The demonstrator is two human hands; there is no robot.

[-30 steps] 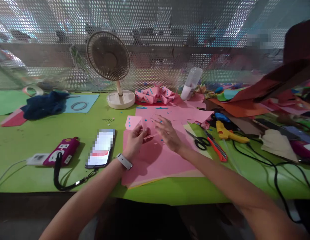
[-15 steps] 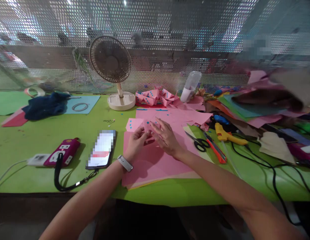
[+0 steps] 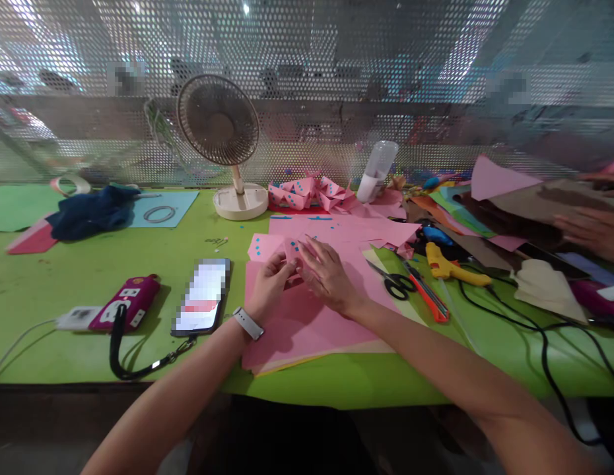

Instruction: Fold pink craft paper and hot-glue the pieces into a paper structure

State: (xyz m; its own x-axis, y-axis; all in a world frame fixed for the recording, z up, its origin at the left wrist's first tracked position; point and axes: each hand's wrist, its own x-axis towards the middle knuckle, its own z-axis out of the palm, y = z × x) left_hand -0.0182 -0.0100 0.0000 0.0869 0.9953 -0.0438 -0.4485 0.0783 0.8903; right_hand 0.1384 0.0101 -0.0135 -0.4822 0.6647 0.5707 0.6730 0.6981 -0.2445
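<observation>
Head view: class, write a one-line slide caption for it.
Both hands, left hand and right hand, pinch a small pink paper piece over pink sheets, scissors alongside.

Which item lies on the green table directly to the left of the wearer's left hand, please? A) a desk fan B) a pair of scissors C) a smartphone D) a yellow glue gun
C: the smartphone lies flat just left of the left hand, beside the watch-bearing wrist.

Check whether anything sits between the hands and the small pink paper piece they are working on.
Nothing visible does. The left hand and right hand both already touch the small pink paper piece, over the pink sheets. The scissors lie off to the right, apart.
</observation>
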